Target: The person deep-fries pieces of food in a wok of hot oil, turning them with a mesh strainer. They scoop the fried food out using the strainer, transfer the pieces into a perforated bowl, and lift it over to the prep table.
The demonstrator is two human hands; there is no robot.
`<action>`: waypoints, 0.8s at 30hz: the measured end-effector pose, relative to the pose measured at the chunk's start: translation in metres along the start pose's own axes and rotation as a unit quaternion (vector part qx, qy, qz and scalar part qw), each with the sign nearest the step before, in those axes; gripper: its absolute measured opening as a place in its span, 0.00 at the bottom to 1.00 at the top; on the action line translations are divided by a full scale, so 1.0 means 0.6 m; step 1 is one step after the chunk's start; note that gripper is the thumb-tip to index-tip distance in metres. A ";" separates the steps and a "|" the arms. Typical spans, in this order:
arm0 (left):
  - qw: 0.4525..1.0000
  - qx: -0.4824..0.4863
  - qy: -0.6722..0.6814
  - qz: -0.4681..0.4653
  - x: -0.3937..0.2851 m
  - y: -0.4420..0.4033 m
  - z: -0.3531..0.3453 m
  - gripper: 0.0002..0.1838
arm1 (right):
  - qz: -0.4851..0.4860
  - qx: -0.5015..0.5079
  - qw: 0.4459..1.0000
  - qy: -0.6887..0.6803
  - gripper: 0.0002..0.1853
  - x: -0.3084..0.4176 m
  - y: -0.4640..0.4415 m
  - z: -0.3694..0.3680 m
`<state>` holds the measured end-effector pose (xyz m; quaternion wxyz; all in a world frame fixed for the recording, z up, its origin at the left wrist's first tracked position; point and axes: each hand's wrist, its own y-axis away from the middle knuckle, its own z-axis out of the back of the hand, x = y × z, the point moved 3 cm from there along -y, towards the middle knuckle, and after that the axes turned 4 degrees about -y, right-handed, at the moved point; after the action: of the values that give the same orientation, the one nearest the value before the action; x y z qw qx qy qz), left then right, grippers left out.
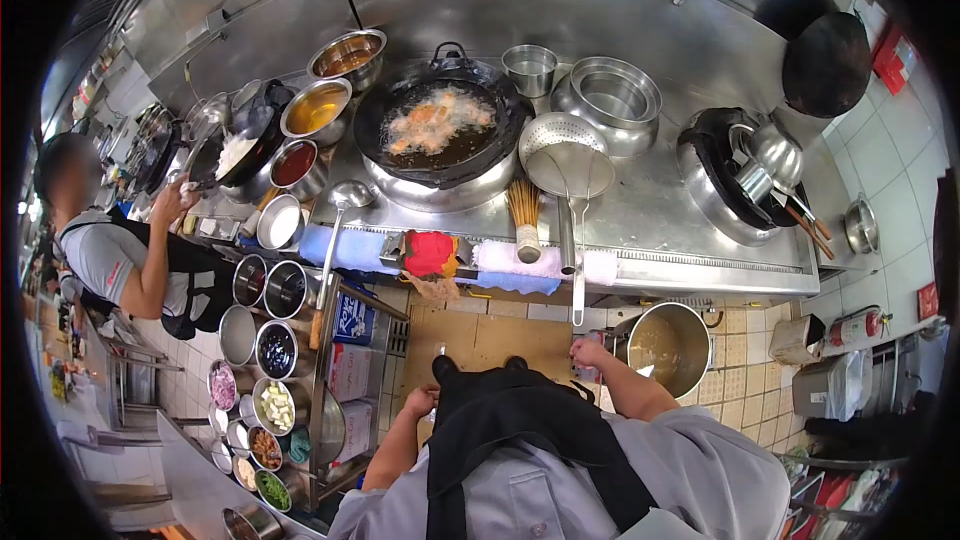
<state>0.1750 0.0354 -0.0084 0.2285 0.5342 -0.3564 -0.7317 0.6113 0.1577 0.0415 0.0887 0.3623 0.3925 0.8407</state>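
Observation:
My left hand (422, 400) hangs low beside the black apron, its fingers partly hidden. To the right of the apron, my right hand (588, 352) is closed, near a large metal pot (669, 348) of cloudy liquid; whether it holds anything is too small to tell. Ahead on the stove, battered pieces (432, 122) bubble in dark oil in a black wok (455, 176). Right of the wok lie a perforated skimmer (562, 132), a wire strainer (572, 172) and a bamboo brush (524, 210). A ladle (349, 195) lies at its left.
Steel bowls of oil (316, 110) and red sauce (294, 164) stand left of the wok. A co-worker (130, 250) stands at the far left. Ingredient containers (275, 405) fill the rack at lower left. A kettle (774, 153) sits on the right-hand wok.

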 end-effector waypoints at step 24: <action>0.995 -0.015 -0.093 0.013 0.058 0.011 -0.004 0.14 | 0.162 -0.010 0.932 0.326 0.15 0.038 -0.013 -0.072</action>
<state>0.1659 0.0055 -0.0250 0.2117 0.4556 -0.3721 -0.7805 0.5644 0.1476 0.0296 -0.1774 0.1262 0.3274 0.9195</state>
